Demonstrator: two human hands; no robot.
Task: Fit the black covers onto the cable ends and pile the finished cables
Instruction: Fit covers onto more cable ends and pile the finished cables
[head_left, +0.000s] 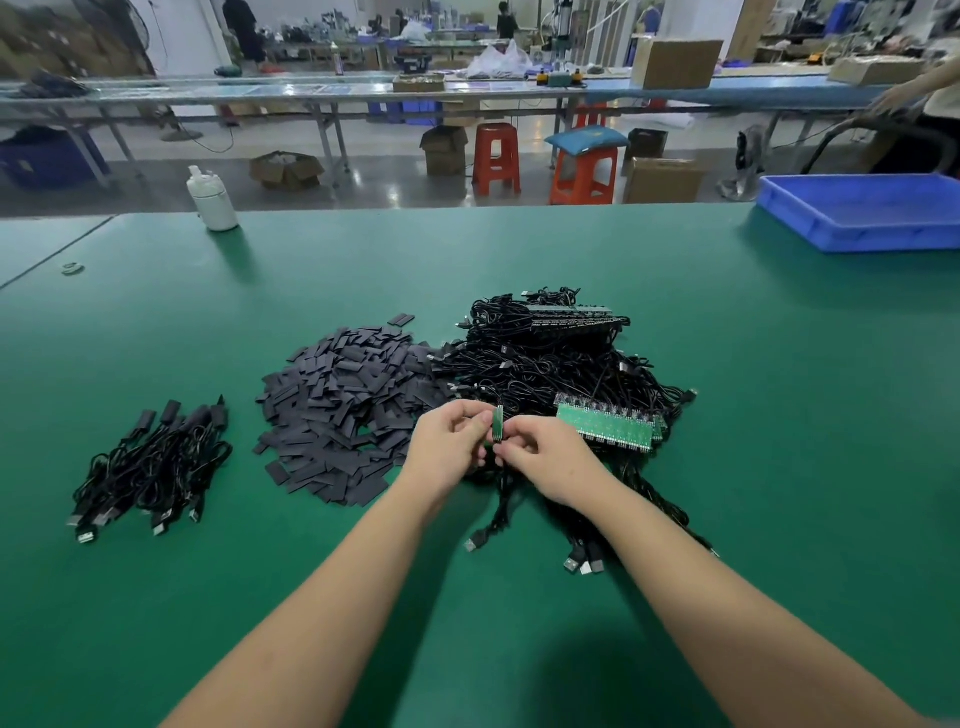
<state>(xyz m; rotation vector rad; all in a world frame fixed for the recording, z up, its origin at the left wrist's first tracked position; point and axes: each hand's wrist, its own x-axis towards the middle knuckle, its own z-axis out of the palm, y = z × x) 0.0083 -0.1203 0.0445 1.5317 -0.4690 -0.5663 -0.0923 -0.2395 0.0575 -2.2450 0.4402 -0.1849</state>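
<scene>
Your left hand and right hand meet at table centre, fingers of both curled, pinching one small green board upright between them. The black covers heap lies at 10 o'clock, unfinished cables at 12, finished cables at 9.

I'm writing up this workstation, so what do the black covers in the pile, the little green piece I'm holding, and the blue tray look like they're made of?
Black covers: flat matte strips, probably soft plastic or sleeving; no shine.
Green piece, pinched between left hand and right hand: looks like a bare circuit board, glossy green; detail is too small to confirm.
Blue tray: rigid moulded plastic, smooth with a faint sheen on its rim.
</scene>
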